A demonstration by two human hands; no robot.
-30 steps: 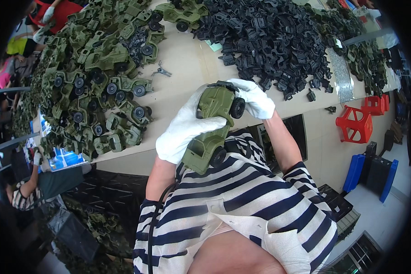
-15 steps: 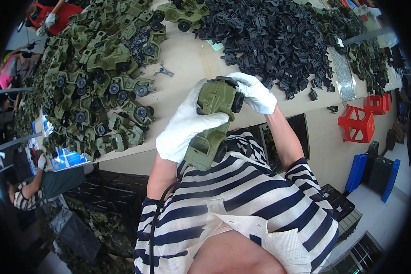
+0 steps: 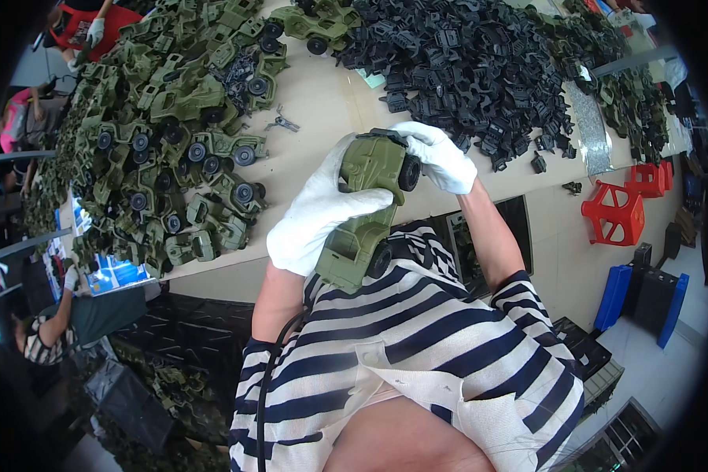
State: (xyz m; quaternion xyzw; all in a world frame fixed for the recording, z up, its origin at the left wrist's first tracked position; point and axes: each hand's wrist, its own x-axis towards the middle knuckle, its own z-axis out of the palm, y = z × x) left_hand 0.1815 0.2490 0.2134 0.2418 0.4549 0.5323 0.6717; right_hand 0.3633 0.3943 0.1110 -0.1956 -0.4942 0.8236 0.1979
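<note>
I hold an olive-green toy truck (image 3: 363, 228) with black wheels close to my chest, above the near edge of the pale table (image 3: 322, 102). My left hand (image 3: 316, 214), in a white glove, wraps around the truck's side and middle. My right hand (image 3: 437, 157), also gloved in white, grips the truck's upper end beside a black wheel. A small black part sits at the truck's top under my right fingers.
A heap of green toy trucks (image 3: 165, 157) covers the table's left side. A large pile of black plastic parts (image 3: 480, 71) lies at the right. A small grey metal piece (image 3: 282, 123) rests between them. Red stools (image 3: 615, 211) and blue crates (image 3: 615, 297) stand on the floor at right. Other people work at far left.
The truck and both hands have shifted slightly; my right hand has settled more over the truck's upper end by the wheel.
</note>
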